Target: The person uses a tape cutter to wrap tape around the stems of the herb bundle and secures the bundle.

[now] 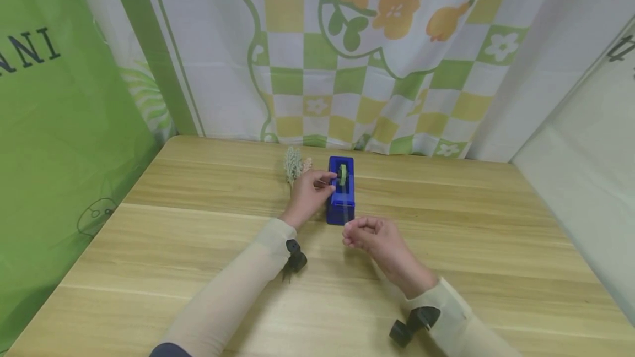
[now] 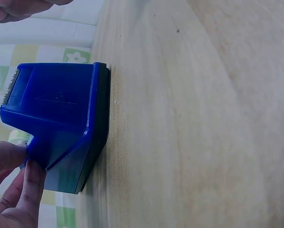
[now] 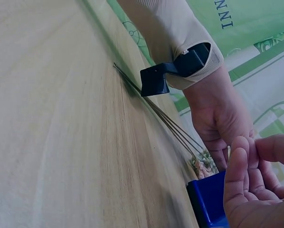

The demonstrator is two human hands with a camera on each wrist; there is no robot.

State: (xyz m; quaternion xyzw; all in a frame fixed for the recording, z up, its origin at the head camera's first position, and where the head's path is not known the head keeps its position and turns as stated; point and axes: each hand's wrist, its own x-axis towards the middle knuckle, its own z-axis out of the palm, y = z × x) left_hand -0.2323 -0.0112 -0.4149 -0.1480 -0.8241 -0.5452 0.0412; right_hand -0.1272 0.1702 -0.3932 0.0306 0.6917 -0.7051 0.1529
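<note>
A blue tape dispenser stands on the wooden table with a pale green-yellow tape roll in its well. My left hand grips the dispenser's left side wall between thumb and fingers, beside the roll. A clear strip of tape runs from the roll over the dispenser's front. Its end is pinched between the thumb and fingers of my right hand, just in front of the dispenser. The serrated cutter shows in the left wrist view. In the right wrist view the tape itself is too clear to make out.
Dried flowers with thin stems lie on the table left of the dispenser, partly behind my left hand. A patterned curtain hangs along the back edge. Green cloth hangs at the left.
</note>
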